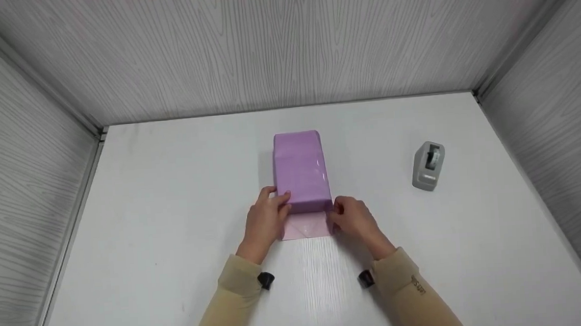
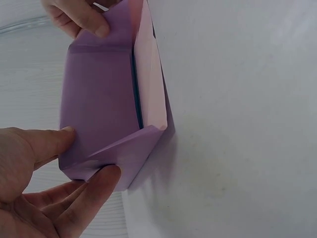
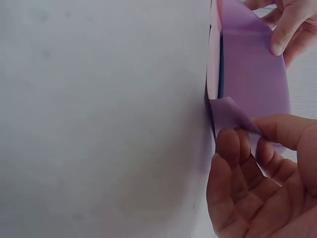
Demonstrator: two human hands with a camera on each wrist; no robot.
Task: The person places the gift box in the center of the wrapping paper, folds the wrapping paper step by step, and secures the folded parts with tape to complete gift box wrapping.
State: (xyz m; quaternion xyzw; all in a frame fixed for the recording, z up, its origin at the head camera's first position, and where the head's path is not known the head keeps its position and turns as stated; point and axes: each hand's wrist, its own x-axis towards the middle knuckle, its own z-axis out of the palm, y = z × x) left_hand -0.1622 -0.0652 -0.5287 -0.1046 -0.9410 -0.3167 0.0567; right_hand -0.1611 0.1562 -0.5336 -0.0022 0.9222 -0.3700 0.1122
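A box-shaped parcel in purple wrapping paper (image 1: 298, 170) lies lengthwise on the white table. At its near end, a flap with a pale pink inner face (image 1: 305, 226) spreads flat on the table. A dark blue edge (image 2: 136, 91) shows inside the fold. My left hand (image 1: 266, 218) holds the paper at the near left corner, its thumb and fingers on either side of the fold. Beside the near right corner, my right hand (image 1: 353, 220) pinches the side of the paper between thumb and curled fingers, clearest in the right wrist view.
A grey tape dispenser (image 1: 428, 166) stands on the table (image 1: 170, 192) to the right of the parcel. Grey wood-grain panels (image 1: 282, 46) enclose the table at the back and both sides.
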